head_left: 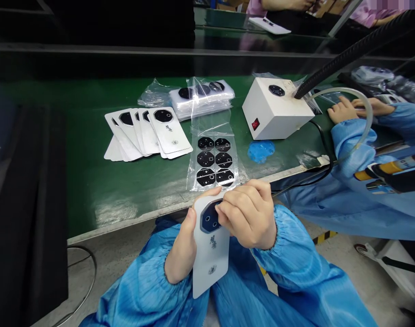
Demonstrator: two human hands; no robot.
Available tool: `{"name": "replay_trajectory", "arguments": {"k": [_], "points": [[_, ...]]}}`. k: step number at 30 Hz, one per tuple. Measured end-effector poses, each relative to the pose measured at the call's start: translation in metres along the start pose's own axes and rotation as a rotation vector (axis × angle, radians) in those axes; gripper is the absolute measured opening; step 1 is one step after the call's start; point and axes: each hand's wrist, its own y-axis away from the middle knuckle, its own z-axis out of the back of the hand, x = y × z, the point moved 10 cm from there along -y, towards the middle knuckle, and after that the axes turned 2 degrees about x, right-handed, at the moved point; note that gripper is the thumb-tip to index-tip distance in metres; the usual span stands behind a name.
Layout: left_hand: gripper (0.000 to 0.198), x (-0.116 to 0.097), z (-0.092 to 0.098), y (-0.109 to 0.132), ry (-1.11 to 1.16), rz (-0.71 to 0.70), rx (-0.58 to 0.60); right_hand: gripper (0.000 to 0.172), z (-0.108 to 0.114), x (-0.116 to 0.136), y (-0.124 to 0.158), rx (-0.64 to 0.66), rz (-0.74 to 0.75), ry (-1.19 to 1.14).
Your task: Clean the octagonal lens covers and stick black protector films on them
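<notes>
A white phone back panel (pixel 212 259) with a dark octagonal camera area is held upright and tilted over my lap. My left hand (pixel 185 243) is closed round its left edge, thumb on the front. The curled fingers of my right hand (pixel 250 213) press at the upper right of the camera area; anything pinched in them is hidden. Just beyond lies a clear sheet (pixel 210 152) with black octagonal pieces on the green table (pixel 152 181). Several similar white panels (pixel 169 131) are fanned out at the left, and a stack of wrapped panels (pixel 200 102) sits behind.
A white box (pixel 278 109) with a red switch and a black hose stands right of the sheet, a blue blob (pixel 261 151) before it. A co-worker's hands (pixel 343 109) are at the right. A yellow-handled tool (pixel 391 168) hangs near the right edge.
</notes>
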Motion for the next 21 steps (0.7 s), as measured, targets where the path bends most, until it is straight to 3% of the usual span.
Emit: {"name": "replay_trajectory", "arguments": {"k": [14, 21], "points": [[0.04, -0.005, 0.007, -0.004, 0.13, 0.001, -0.065, 0.011, -0.01, 0.017, 0.005, 0.108, 0.023, -0.169], [0.048, -0.038, 0.016, -0.014, 0.036, -0.065, -0.131, 0.023, -0.003, 0.047, 0.018, 0.236, 0.06, -0.488]]}}
